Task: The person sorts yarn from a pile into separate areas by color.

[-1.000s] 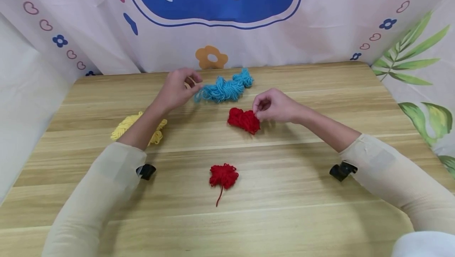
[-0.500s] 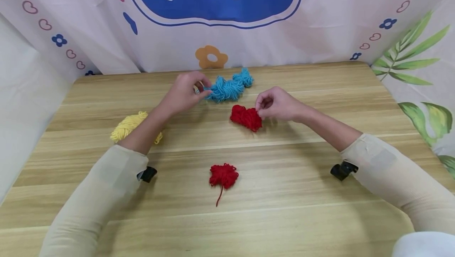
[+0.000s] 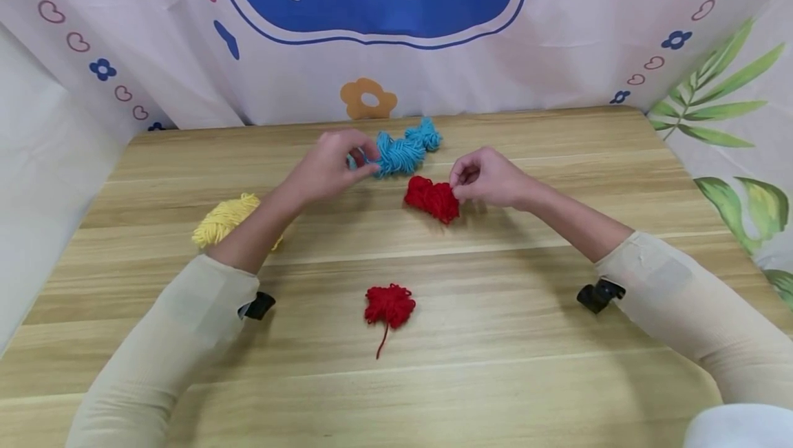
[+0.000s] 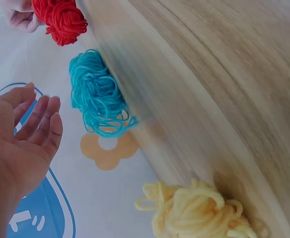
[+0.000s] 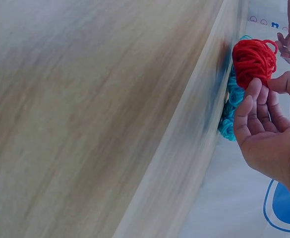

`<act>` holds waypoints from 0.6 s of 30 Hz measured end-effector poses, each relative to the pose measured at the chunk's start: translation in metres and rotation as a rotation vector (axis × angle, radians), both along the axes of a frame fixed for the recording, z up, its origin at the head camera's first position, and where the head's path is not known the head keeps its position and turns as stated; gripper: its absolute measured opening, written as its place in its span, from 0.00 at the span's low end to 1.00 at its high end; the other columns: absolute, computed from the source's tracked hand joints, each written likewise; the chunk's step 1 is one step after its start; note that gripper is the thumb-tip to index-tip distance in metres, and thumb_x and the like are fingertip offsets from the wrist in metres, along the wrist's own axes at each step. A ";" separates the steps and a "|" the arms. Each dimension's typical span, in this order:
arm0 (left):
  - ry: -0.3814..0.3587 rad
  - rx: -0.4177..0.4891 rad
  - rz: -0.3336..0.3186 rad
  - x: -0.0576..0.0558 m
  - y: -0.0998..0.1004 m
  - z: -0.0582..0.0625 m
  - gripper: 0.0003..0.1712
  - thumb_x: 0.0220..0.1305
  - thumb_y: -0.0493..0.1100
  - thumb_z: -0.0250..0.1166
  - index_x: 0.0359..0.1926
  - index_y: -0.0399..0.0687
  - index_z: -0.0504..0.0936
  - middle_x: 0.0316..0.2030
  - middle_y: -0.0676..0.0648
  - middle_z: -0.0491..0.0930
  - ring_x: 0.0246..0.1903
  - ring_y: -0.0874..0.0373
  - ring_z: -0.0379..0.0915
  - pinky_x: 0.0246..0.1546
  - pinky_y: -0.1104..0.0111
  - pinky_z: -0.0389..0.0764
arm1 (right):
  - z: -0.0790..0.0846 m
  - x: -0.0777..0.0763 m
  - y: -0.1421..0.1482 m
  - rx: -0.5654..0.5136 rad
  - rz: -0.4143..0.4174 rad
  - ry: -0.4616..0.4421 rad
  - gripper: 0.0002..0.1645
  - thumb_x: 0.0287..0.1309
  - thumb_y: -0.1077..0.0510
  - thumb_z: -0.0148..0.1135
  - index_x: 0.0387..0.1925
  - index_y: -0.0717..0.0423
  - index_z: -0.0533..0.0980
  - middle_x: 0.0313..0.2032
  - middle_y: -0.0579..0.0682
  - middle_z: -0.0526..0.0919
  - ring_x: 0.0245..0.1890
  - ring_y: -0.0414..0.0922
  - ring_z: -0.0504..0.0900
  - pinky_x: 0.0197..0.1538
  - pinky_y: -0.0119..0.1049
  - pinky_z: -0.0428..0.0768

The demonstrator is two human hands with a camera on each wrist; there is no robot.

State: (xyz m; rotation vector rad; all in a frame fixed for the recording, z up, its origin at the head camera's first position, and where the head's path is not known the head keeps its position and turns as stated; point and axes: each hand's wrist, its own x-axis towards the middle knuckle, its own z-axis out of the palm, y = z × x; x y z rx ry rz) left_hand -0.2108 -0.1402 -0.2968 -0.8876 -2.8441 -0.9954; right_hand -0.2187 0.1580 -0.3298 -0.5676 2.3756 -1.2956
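A bundle of red yarn [image 3: 431, 199] is pinched at its right end between the thumb and fingers of my right hand [image 3: 489, 177]. In the right wrist view the same red yarn [image 5: 254, 62] hangs at the fingertips of that hand [image 5: 271, 124]. Behind it on the table lies a twisted skein of blue yarn [image 3: 399, 153]. My left hand [image 3: 331, 164] hovers at the skein's left end. The left wrist view shows that hand [image 4: 26, 134] with loosely bent, parted fingers, apart from the blue yarn [image 4: 96, 91] and holding nothing.
Yellow yarn [image 3: 226, 221] lies on the left, partly hidden by my left forearm. A small red yarn bundle [image 3: 389, 305] with a loose tail sits at the middle front of the wooden table [image 3: 495, 393]. A printed cloth [image 3: 495, 83] hangs behind the far edge.
My left hand has shifted right along the left end of the blue skein. The right hand has moved slightly right and away, carrying the red yarn with it.
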 end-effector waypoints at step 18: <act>-0.099 -0.030 -0.142 0.007 0.010 -0.004 0.05 0.69 0.36 0.69 0.44 0.38 0.85 0.39 0.44 0.84 0.39 0.52 0.79 0.41 0.60 0.81 | 0.000 -0.004 0.018 -0.012 -0.075 0.012 0.03 0.60 0.70 0.62 0.36 0.66 0.80 0.32 0.54 0.81 0.33 0.49 0.80 0.34 0.34 0.81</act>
